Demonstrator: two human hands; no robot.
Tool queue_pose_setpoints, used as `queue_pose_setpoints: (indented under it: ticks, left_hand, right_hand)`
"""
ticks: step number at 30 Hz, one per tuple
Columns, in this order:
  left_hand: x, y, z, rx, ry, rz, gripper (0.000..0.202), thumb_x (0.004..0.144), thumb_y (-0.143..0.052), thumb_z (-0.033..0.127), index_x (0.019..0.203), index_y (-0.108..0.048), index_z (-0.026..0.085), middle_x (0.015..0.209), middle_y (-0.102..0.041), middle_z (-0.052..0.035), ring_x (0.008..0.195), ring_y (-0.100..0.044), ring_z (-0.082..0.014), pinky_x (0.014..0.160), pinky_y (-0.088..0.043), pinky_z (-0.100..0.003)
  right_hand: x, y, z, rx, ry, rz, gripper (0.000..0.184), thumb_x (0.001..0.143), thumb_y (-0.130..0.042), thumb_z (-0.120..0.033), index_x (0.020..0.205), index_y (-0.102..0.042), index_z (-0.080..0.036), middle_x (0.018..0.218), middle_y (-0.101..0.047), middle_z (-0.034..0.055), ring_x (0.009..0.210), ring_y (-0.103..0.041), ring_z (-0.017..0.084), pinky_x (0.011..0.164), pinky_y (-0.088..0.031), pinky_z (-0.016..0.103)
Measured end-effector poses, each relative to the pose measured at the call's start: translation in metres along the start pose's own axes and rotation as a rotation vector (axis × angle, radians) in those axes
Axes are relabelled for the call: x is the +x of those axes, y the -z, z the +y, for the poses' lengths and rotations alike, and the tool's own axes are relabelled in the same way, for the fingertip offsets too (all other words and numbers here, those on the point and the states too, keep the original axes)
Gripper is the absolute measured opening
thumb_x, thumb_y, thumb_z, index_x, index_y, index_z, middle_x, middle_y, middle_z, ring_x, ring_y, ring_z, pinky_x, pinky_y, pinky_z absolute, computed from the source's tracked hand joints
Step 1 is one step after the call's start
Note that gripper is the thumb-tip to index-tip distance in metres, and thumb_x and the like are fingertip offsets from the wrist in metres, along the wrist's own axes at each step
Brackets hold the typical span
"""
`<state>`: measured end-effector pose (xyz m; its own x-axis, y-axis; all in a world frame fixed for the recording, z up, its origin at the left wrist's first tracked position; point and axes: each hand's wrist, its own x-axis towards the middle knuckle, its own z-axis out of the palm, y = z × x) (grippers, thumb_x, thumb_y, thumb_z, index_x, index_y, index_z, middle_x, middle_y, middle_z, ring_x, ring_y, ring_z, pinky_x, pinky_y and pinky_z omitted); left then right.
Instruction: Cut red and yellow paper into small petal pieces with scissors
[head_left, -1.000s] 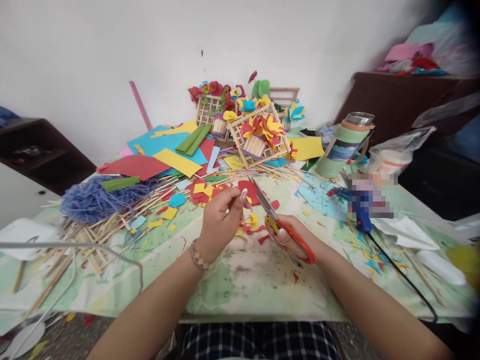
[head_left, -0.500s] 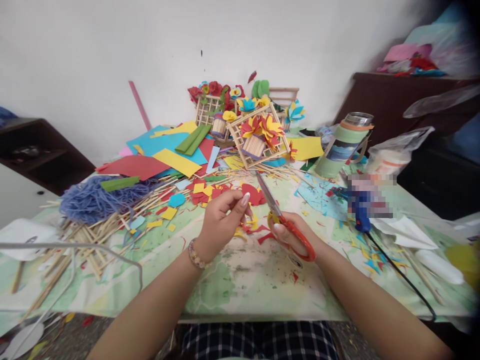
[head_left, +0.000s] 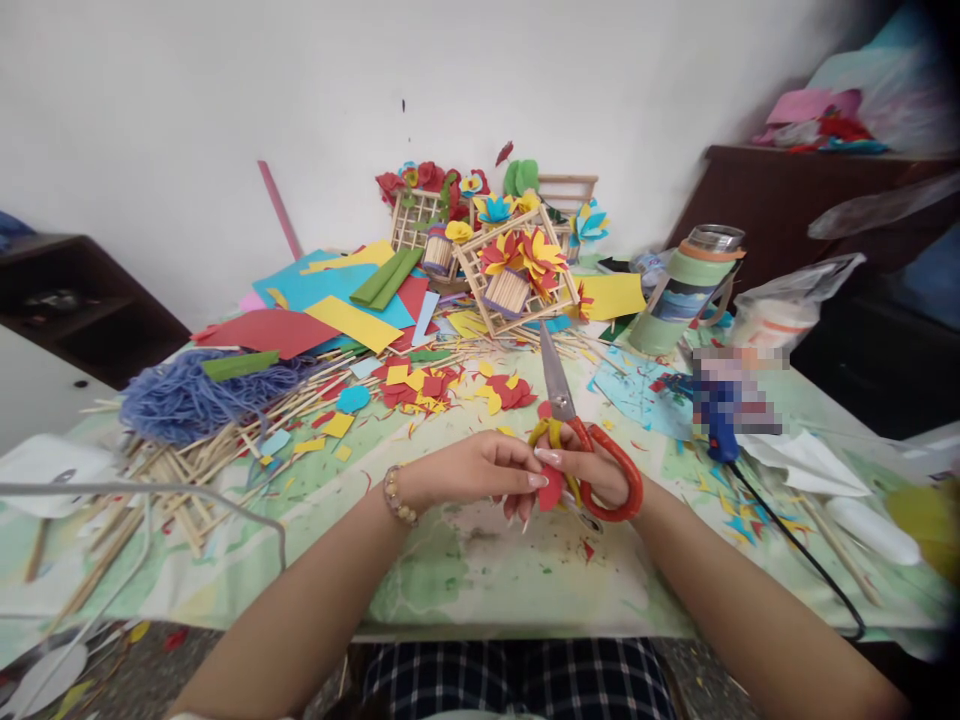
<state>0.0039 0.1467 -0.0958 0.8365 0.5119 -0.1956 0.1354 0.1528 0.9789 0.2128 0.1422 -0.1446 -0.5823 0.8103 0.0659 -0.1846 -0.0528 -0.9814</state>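
My right hand [head_left: 600,478] grips orange-handled scissors [head_left: 574,425], blades closed and pointing away from me. My left hand [head_left: 480,470] lies low over the table, fingertips pinched on a small red paper piece [head_left: 551,488] right beside the scissor handles. Both hands meet near the table's front middle. Red and yellow paper scraps [head_left: 450,385] lie just beyond them.
Coloured paper sheets [head_left: 330,300], stick-frame flower crafts [head_left: 517,265], a blue yarn bundle [head_left: 187,395] and loose wooden sticks [head_left: 195,460] fill the back and left. A green tumbler [head_left: 686,290], a blue glue gun [head_left: 720,420] with black cord and plastic bags sit right.
My left hand dropped from a raised pinch to the table and now holds a red piece by the scissors. The scissors swung upright and shifted slightly toward me.
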Motion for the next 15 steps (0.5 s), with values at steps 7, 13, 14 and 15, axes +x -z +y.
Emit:
queue_pose_setpoints:
  ticks: [7, 13, 14, 15]
  left_hand:
    - [0.003, -0.002, 0.001, -0.003, 0.003, 0.267, 0.016, 0.078, -0.069, 0.033, 0.080, -0.065, 0.018, 0.065, -0.067, 0.0002, 0.056, -0.060, -0.0114, 0.055, -0.044, -0.023]
    - [0.005, -0.001, 0.002, 0.005, -0.024, 0.489, 0.019, 0.073, -0.065, 0.036, 0.077, -0.063, 0.018, 0.059, -0.063, 0.0010, 0.052, -0.055, -0.0106, 0.053, -0.041, -0.023]
    - [0.005, -0.001, 0.003, 0.000, -0.023, 0.488, 0.020, 0.073, -0.065, 0.037, 0.076, -0.063, 0.018, 0.059, -0.063, 0.0010, 0.052, -0.054, -0.0106, 0.053, -0.042, -0.023]
    - [0.004, -0.001, 0.004, 0.000, -0.021, 0.479, 0.020, 0.072, -0.066, 0.038, 0.076, -0.062, 0.018, 0.058, -0.062, 0.0012, 0.051, -0.054, -0.0107, 0.053, -0.042, -0.023]
  right_hand:
    - [0.005, -0.005, 0.002, 0.026, 0.084, 0.118, 0.050, 0.083, -0.080, -0.061, 0.070, -0.055, -0.020, 0.051, -0.050, -0.0060, 0.040, -0.044, 0.010, 0.041, -0.038, 0.022]
    - [0.005, -0.009, -0.006, 0.036, 0.097, 0.059, 0.050, 0.085, -0.079, -0.059, 0.067, -0.052, -0.021, 0.047, -0.048, -0.0066, 0.038, -0.043, 0.010, 0.042, -0.040, 0.024]
    - [0.004, -0.009, -0.006, 0.044, 0.091, 0.057, 0.050, 0.087, -0.077, -0.060, 0.067, -0.052, -0.021, 0.047, -0.048, -0.0062, 0.038, -0.043, 0.010, 0.041, -0.039, 0.024]
    - [0.003, -0.008, -0.005, 0.049, 0.083, 0.062, 0.051, 0.087, -0.075, -0.061, 0.066, -0.052, -0.021, 0.047, -0.049, -0.0056, 0.038, -0.044, 0.010, 0.041, -0.039, 0.023]
